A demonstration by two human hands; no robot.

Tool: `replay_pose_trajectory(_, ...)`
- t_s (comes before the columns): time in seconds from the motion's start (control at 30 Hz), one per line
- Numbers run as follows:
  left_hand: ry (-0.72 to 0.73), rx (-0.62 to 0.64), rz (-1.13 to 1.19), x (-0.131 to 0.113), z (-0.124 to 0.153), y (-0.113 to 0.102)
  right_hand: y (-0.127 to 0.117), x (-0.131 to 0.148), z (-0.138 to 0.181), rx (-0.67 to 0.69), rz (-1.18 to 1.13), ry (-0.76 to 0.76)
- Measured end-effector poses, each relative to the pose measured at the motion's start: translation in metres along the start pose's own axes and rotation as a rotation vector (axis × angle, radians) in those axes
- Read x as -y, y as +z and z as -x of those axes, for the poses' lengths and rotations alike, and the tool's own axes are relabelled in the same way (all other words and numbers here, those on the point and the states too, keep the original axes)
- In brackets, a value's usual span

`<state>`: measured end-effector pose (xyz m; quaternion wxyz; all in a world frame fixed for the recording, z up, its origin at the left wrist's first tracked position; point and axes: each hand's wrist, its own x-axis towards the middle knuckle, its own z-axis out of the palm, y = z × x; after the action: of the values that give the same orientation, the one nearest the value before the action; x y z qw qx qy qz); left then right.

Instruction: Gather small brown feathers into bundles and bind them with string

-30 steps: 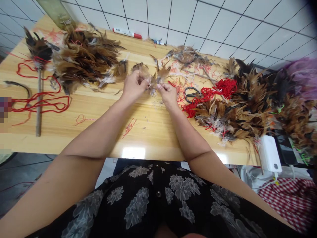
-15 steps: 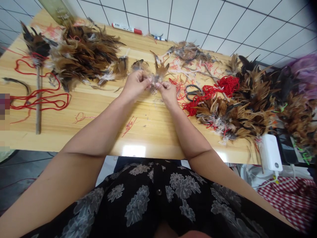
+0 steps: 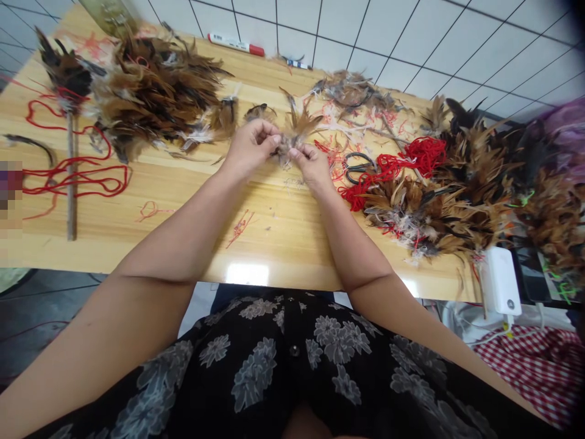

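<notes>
Between my two hands is a small bunch of brown feathers (image 3: 302, 122), tips pointing away from me and fluffy grey ends at my fingers. My left hand (image 3: 254, 145) pinches its base from the left. From the right, my right hand (image 3: 312, 163) pinches the same base with thumb and forefinger. Whether a thread runs between the fingers is too small to make out. Just beyond my left hand lies a little tuft of dark feathers (image 3: 259, 112). To the right of my right hand are black-handled scissors (image 3: 359, 167) and a tangle of red yarn (image 3: 425, 157).
Feather heaps lie at left (image 3: 159, 97) and right (image 3: 434, 210). A stick with feathers bound on top (image 3: 71, 177) rests at far left beside loose red cord (image 3: 105, 190). A red-capped marker (image 3: 235, 44) lies by the tiled wall; a white power bank (image 3: 501, 280) sits at the right edge.
The feathers in my fingers have fanned out more and tilted to the right. Both hands stay close together, shifting only slightly. The camera view has moved a little.
</notes>
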<state>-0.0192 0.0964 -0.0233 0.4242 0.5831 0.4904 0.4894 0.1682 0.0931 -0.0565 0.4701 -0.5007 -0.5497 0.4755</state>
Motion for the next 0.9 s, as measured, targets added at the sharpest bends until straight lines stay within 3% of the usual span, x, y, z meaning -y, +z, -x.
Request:
replay_pose_trajectory(0.1, 0.048, -0.038, -0.17, -0.002, -0.002, -0.008, -0.006, -0.004, -0.003, -0.043, -0.02, -0.009)
replay_pose_trajectory(0.33, 0.154, 0.093, -0.456, -0.002, 0.005, -0.002, -0.012, -0.005, -0.007, -0.081, -0.035, 0.037)
replay_pose_trajectory(0.6, 0.141, 0.075, -0.473, 0.017, 0.015, 0.011, -0.011, -0.015, -0.009, -0.104, -0.013, 0.001)
replay_pose_trajectory(0.9, 0.123, 0.019, -0.293, 0.025, -0.004, -0.005, -0.009, -0.021, -0.012, -0.08, 0.05, -0.041)
